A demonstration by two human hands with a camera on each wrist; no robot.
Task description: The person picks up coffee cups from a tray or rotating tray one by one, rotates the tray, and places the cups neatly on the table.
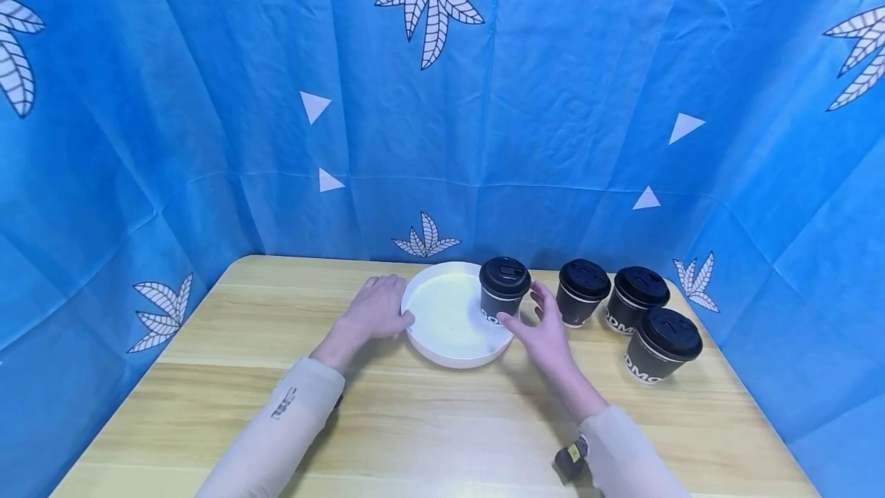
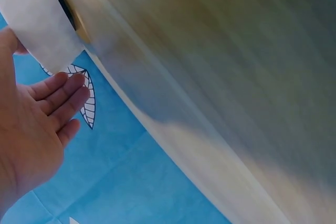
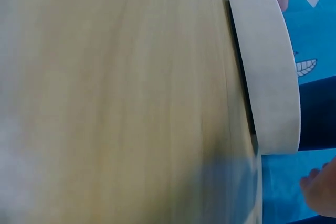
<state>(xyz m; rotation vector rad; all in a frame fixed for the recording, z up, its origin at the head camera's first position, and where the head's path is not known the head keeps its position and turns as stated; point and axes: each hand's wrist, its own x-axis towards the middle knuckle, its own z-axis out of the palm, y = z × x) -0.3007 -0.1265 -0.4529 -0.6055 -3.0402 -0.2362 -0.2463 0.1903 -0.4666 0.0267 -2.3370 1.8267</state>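
Note:
A round white tray (image 1: 442, 317) lies on the wooden table, with a black lidded paper cup (image 1: 501, 290) standing at its right side. My left hand (image 1: 376, 307) lies along the tray's left rim, thumb toward the front. In the left wrist view, the left hand's (image 2: 47, 121) fingers are gently extended beside the tray's wall (image 2: 44, 19). My right hand (image 1: 542, 329) is at the cup's right side, thumb overlapping its lower front. In the right wrist view, a gap shows between the right hand (image 3: 323, 190) and the dark cup (image 3: 317, 114).
To the right stand several more lidded cups: one nearest the tray (image 1: 583, 290), one behind (image 1: 636, 298) and one in front (image 1: 662, 344). A small black device (image 1: 570, 461) is by the right sleeve. Blue patterned cloth (image 1: 442, 137) hangs behind the table (image 1: 429, 421).

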